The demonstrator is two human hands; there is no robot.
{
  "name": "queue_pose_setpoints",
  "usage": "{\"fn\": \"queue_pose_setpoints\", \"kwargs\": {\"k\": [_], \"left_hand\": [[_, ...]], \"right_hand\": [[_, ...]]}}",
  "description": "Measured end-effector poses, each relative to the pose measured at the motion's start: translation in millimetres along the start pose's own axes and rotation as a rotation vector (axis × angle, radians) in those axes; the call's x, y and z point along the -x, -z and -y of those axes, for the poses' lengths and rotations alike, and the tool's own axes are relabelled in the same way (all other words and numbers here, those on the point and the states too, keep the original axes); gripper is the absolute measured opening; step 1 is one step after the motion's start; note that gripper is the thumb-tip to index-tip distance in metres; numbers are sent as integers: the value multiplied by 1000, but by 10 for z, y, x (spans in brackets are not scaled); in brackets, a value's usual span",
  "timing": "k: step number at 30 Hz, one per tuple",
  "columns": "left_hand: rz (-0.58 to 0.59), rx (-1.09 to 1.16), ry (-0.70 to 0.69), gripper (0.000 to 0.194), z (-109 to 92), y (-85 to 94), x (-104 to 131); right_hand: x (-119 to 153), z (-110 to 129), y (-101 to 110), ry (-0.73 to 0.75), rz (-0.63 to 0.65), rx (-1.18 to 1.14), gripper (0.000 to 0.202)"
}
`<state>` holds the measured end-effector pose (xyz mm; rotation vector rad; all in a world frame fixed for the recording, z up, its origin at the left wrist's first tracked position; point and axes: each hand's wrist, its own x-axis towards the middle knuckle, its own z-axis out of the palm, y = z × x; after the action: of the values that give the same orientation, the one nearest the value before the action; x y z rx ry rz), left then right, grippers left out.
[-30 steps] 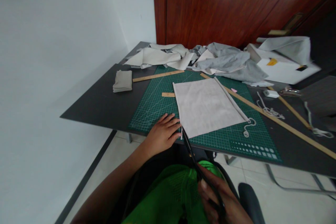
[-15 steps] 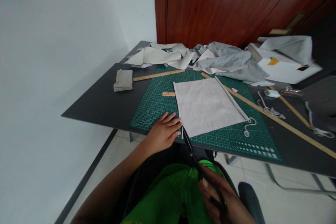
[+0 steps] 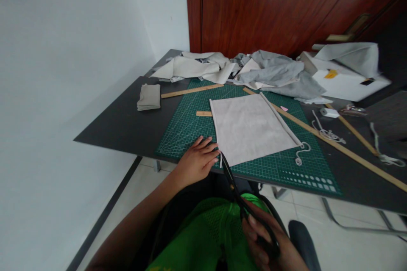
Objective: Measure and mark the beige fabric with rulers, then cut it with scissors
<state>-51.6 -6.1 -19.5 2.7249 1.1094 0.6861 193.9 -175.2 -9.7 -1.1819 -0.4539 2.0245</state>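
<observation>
Black scissors (image 3: 231, 184) are held by their handles in my right hand (image 3: 269, 239). Their tips point up and left, at the near left corner of a pale cloth panel (image 3: 249, 129). My left hand (image 3: 199, 161) lies palm down on the table's near edge, fingers stretched out, its fingertips touching the panel's left folded edge. The panel has narrow rolled edges at left and right, and a white cord (image 3: 299, 159) hangs out of the right one. Whether the blades have cloth between them is too small to tell.
A green cutting mat (image 3: 178, 135) lies under the panel on a dark table (image 3: 117, 118). Wooden rulers (image 3: 192, 91) lie around it. Folded cloth (image 3: 149, 97) sits left; heaped fabric (image 3: 273, 70) and a white box (image 3: 346, 80) line the back. Loose cord (image 3: 329, 135) lies right.
My right hand and the scissors' handles have shifted slightly down and right, while the tips stay at the panel's corner. My left hand and the panel look almost unmoved.
</observation>
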Motion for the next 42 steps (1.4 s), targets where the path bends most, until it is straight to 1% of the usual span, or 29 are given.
{"fn": "queue_pose_setpoints", "kwargs": {"k": [4,9,14,19,24,26,29,32,37,42], "left_hand": [[-2,4,1,31,-3,1,1],[-2,9,9,31,-8,-4,0],[-11,3,3,31,-5,-9,-6],[-8,-10,4,30,-13,-9,-6],[-24,-12,-3,30,-14,-12,-6],[-26,-8,-3,30,-12,-13,-6],[-20,-5,-1,31,-12,-8,-8],[-14,-7,-2,31,-17,-3,-11],[-2,-10,8,31,-27,-6,-15],[-8,3,15,32,-22,-4,-11]], "right_hand": [[16,10,0,-18,-32,2,65],[18,14,35,-34,-15,-31,61],[36,47,23,-34,-24,-26,58],[26,51,4,-37,-1,-20,65],[27,55,-14,-5,-9,-17,64],[33,51,-23,-7,-20,-13,68],[44,55,-41,-23,-43,-2,80],[53,76,-63,-25,-47,5,83],[54,77,-68,-34,-50,-3,80],[41,-4,48,0,-83,-85,70]]}}
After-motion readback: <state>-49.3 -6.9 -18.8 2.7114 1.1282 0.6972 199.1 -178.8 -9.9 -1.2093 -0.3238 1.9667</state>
